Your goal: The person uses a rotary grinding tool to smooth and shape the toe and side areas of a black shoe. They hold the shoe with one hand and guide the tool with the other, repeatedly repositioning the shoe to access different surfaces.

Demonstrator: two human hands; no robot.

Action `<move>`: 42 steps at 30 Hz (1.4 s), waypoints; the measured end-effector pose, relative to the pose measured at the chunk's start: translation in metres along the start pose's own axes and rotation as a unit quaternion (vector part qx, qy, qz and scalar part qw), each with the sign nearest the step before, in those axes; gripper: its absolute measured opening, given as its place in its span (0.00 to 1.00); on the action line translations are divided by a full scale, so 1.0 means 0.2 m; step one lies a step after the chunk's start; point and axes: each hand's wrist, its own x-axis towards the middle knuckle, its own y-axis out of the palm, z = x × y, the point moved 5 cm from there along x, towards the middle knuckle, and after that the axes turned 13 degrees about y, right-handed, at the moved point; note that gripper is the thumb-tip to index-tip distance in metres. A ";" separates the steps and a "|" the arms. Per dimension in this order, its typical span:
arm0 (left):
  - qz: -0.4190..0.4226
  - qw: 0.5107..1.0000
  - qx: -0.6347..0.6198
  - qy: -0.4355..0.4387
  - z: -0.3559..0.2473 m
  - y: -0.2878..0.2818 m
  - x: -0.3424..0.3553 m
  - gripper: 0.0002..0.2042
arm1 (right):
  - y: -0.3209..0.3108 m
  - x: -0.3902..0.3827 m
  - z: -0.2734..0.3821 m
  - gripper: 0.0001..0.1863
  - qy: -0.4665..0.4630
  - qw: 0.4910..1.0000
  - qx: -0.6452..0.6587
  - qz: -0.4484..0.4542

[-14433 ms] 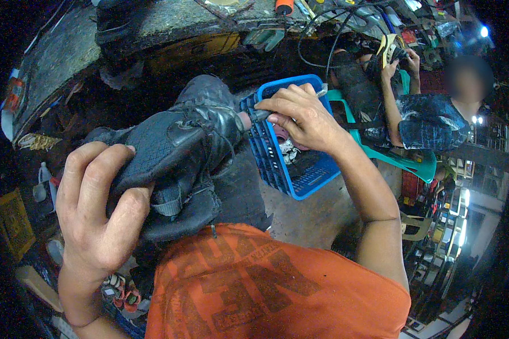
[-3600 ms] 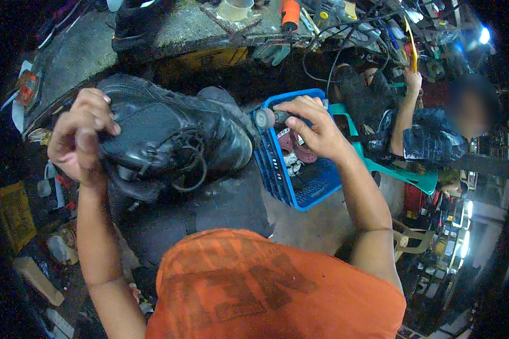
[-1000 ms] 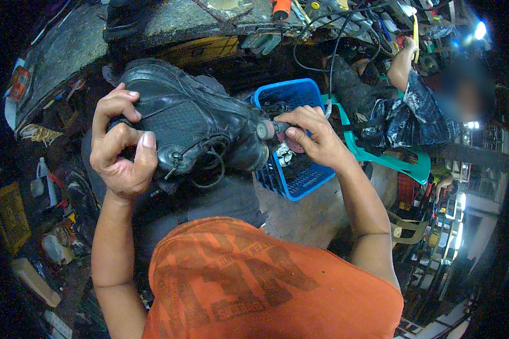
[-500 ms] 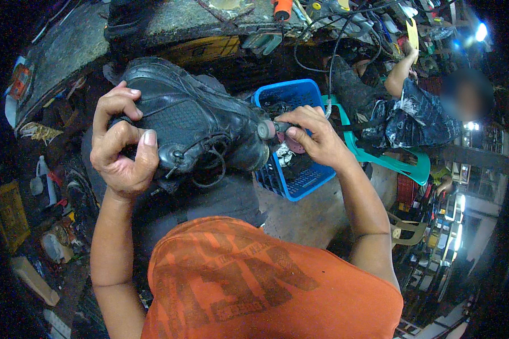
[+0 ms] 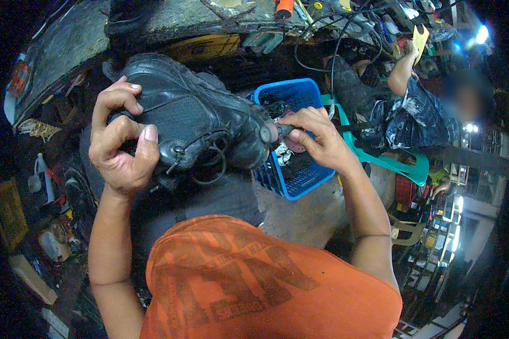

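A black laced boot (image 5: 178, 116) lies on its side over my lap, its sole end pointing toward the right. My left hand (image 5: 121, 138) is closed on the boot's opening at the left, thumb and fingers wrapped over the edge. In my right hand (image 5: 319, 135) is a rotary grinder (image 5: 285, 131), pinched between thumb and fingers. Its round, greyish-pink grinding head (image 5: 270, 133) sits right at the boot's sole edge; whether it touches cannot be made out. Loose laces (image 5: 212, 152) hang from the boot near my left thumb.
Beneath my right hand stands a blue plastic basket (image 5: 305, 189) with mixed items. A teal plastic chair (image 5: 410, 164) is behind it. Black cables (image 5: 333, 62) hang down there. A worn workbench (image 5: 68, 62) runs along the far side. Another person (image 5: 421, 113) sits at the right.
The grinding head has shifted slightly right and nearer to me along the boot's edge. The boot has tilted a little. The other person's yellow piece has turned.
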 end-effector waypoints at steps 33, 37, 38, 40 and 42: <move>0.015 1.000 0.002 0.004 -0.02 0.02 0.04 0.08 | -0.03 0.02 0.05 0.15 -0.002 0.999 -0.049 -0.006; 0.014 1.000 0.001 -0.001 -0.01 0.02 0.06 0.09 | -0.04 0.02 0.05 0.15 -0.002 0.999 -0.046 -0.004; 0.014 1.000 -0.001 0.000 -0.01 0.02 0.06 0.09 | -0.04 0.02 0.05 0.15 -0.002 0.999 -0.041 -0.002; 0.013 1.000 -0.003 0.003 -0.01 0.03 0.06 0.09 | -0.04 0.01 0.05 0.15 -0.001 0.999 -0.052 0.001; 0.013 1.000 -0.005 0.002 -0.01 0.03 0.06 0.09 | -0.04 0.00 0.05 0.15 0.002 0.998 -0.057 0.006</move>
